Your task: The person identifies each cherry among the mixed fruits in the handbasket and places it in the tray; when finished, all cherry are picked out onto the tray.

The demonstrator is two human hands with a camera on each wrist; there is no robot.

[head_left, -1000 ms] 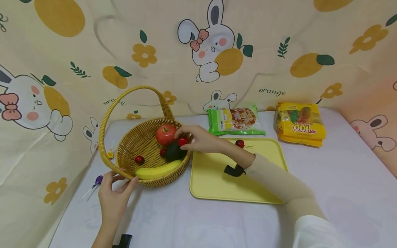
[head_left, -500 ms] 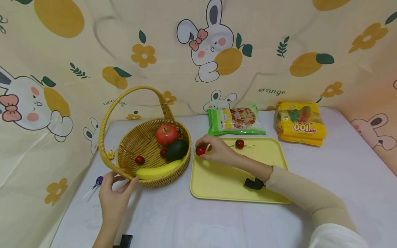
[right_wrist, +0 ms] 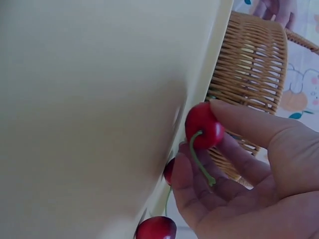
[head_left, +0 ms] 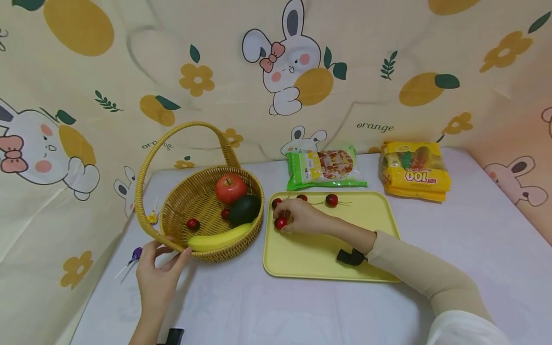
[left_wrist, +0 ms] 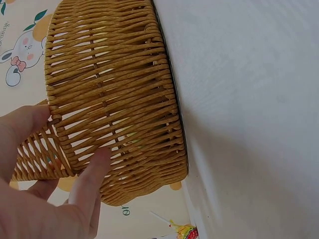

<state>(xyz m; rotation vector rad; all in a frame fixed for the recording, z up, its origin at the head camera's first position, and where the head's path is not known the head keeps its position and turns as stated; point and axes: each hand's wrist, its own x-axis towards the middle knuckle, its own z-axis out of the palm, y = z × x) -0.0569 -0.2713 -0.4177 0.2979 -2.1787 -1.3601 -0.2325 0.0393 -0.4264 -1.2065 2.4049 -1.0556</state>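
Note:
My left hand [head_left: 158, 273] grips the rim of the yellow wicker basket [head_left: 246, 247] at the foot of its handle, thumb on the outside. The basket holds a red apple [head_left: 230, 189], a dark green avocado [head_left: 244, 210], a banana [head_left: 220, 238] and two cherries, one of them a cherry [head_left: 193, 224] lying apart on the left. Over the left side of the yellow tray [head_left: 310, 261], my right hand [head_left: 306, 216] pinches a cherry [right_wrist: 204, 125] with a green stem between thumb and fingers. Along the tray's back lie a cherry [head_left: 277, 203], a partly hidden cherry [head_left: 302, 197] and a cherry [head_left: 331, 200].
Behind the tray lies a green-and-white food packet [head_left: 325, 167], with a yellow packet [head_left: 415, 170] to its right. A purple lollipop [head_left: 136, 254] and a yellow lollipop [head_left: 153, 217] lie left of the basket. A printed cloth [head_left: 207, 28] hangs behind.
My right hand has moved right with the cherry, from over the basket to over the tray, then slightly towards me. Cherries at the tray's back left have come into view. My left hand stays put.

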